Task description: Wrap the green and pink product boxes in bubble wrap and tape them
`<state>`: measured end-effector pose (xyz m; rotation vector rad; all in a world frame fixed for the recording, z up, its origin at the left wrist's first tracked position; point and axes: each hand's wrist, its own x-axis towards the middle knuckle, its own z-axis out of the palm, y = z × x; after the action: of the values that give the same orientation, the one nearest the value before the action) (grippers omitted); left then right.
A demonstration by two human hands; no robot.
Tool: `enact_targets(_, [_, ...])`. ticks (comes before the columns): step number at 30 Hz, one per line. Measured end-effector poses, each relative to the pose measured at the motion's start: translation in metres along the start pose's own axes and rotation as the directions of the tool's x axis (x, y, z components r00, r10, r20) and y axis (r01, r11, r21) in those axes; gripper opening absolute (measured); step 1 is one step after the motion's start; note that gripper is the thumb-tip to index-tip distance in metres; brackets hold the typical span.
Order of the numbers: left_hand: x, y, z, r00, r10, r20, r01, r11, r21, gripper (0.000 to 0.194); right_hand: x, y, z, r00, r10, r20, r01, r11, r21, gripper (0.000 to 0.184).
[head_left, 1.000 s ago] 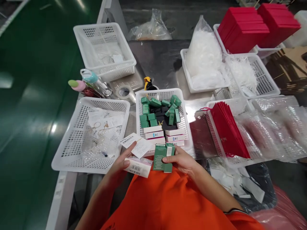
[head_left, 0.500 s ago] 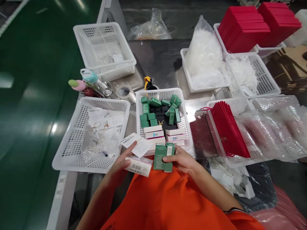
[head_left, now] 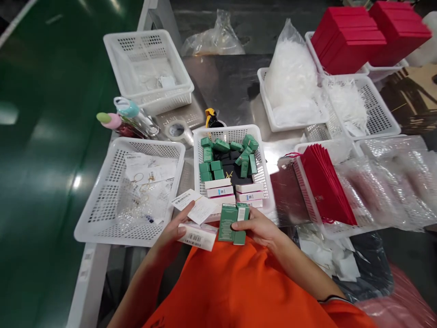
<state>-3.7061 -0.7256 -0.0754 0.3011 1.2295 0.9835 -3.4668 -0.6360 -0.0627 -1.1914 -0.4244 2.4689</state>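
Observation:
My left hand (head_left: 175, 230) is closed on a white box (head_left: 198, 236) with a barcode and on printed paper slips (head_left: 202, 209) that fan out above it. In my right hand (head_left: 256, 225) are two green boxes (head_left: 227, 223), held side by side with the thumb across the front. Both hands are at the near edge of a white perforated basket (head_left: 266, 182). Inside that basket lie several small green boxes (head_left: 244, 166), white-and-pink boxes (head_left: 250, 196) and black pouches (head_left: 239, 176), one with a gold mark.
On the left, a white basket (head_left: 97, 218) holds tags and plastic bags. Behind it are a tape roll (head_left: 176, 130) and another basket (head_left: 114, 59). Red paper bags (head_left: 324, 187) and bubble wrap (head_left: 382, 191) fill the right side. A green conveyor belt (head_left: 51, 182) runs along the left.
Almost nothing differs. Both hands keep the same hold on the boxes and slips, and the view has shifted very slightly.

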Motion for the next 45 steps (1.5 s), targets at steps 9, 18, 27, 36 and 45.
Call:
enact_targets(9, [0.002, -0.004, -0.004, 1.0, -0.001, 0.028, 0.001, 1.0, 0.0, 0.113, 0.0, 0.0, 0.001, 1.0, 0.001, 0.002, -0.001, 1.0, -0.02, 0.059])
enact_targets(18, [0.001, -0.002, -0.001, 0.998, 0.026, 0.06, -0.024, 0.999, -0.034, 0.108, -0.018, -0.015, 0.006, 0.916, -0.399, 0.039, 0.386, 0.85, -0.359, 0.047])
enact_targets(27, [0.002, -0.004, 0.001, 0.995, 0.038, 0.095, -0.034, 0.999, -0.042, 0.114, -0.023, -0.014, 0.003, 0.78, -0.569, 0.26, 0.613, 0.611, -0.501, 0.035])
enact_targets(36, [0.0, -0.002, 0.005, 0.994, 0.051, 0.099, -0.044, 0.997, -0.066, 0.113, -0.022, -0.013, 0.001, 0.773, -0.579, 0.259, 0.619, 0.6, -0.506, 0.036])
enact_targets(45, [-0.002, 0.003, 0.007, 0.997, 0.068, -0.035, -0.072, 0.988, -0.135, 0.108, -0.023, -0.015, 0.004, 0.859, -0.505, 0.087, 0.488, 0.754, -0.44, 0.043])
